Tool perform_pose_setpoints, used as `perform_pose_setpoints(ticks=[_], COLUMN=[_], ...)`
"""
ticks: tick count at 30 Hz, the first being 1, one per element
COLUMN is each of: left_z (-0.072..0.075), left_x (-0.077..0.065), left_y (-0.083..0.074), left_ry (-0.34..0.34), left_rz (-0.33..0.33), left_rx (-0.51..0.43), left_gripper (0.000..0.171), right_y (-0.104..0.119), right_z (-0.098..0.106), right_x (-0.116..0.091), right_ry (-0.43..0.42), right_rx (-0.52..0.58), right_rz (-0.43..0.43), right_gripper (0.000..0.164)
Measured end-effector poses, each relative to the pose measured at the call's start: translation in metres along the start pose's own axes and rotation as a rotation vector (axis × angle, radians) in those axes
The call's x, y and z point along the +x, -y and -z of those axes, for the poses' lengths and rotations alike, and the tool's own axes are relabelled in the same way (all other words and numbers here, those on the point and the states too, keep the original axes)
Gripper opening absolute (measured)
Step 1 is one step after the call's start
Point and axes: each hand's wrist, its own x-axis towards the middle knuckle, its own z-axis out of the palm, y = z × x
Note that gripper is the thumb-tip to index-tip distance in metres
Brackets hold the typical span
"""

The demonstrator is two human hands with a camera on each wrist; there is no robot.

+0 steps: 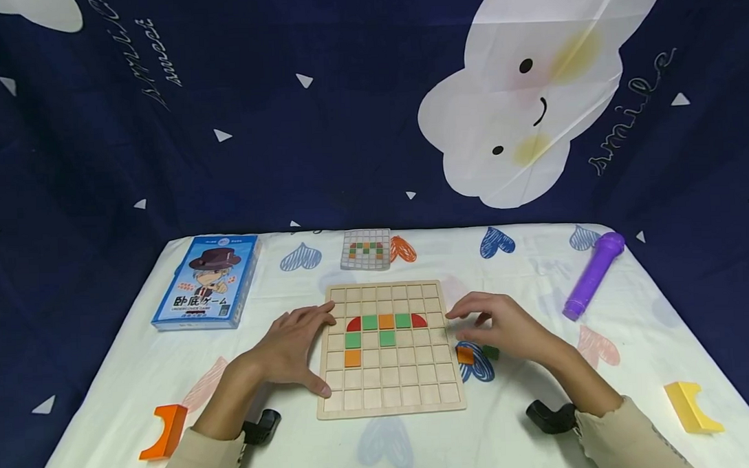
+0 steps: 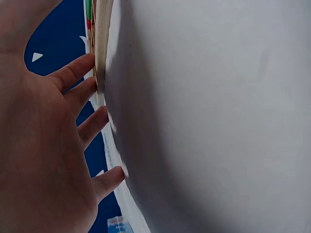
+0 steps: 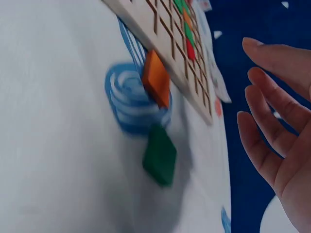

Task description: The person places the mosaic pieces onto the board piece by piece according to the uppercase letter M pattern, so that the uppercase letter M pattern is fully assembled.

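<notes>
A wooden grid board (image 1: 410, 377) lies mid-table with red, green and orange pieces set in its upper cells. My left hand (image 1: 294, 350) rests at the board's left edge, thumb and fingers spread along it. Beyond the board's right edge hovers my right hand (image 1: 500, 326), fingers loosely bent, nothing between them in the right wrist view. Below that hand, an orange square tile (image 1: 465, 355) and a green tile (image 1: 491, 352) lie on the cloth. Two red quarter-round pieces (image 1: 354, 324) flank the top row of squares, and an orange square (image 1: 352, 358) sits lower left.
Behind the board lies a small pattern card (image 1: 365, 250). A blue game box (image 1: 205, 281) stands back left, a purple tube (image 1: 594, 276) back right. An orange arch block (image 1: 164, 432) and a yellow arch block (image 1: 693, 407) lie near the front sides.
</notes>
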Motion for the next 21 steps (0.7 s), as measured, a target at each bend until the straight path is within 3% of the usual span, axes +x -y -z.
perform_pose_setpoints(ticks=[11, 21], left_z=[0.001, 0.000], left_x=[0.000, 0.000], left_y=[0.000, 0.000], left_ry=[0.001, 0.000], left_rz=[0.017, 0.013], left_rx=[-0.007, -0.006], left_gripper=[0.115, 0.117], right_y=[-0.015, -0.031], right_z=[0.023, 0.016], right_x=[-0.031, -0.053], right_ry=[-0.076, -0.049], right_rx=[0.015, 0.087], right_rz=[-0.063, -0.104], right_gripper=[0.035, 0.040])
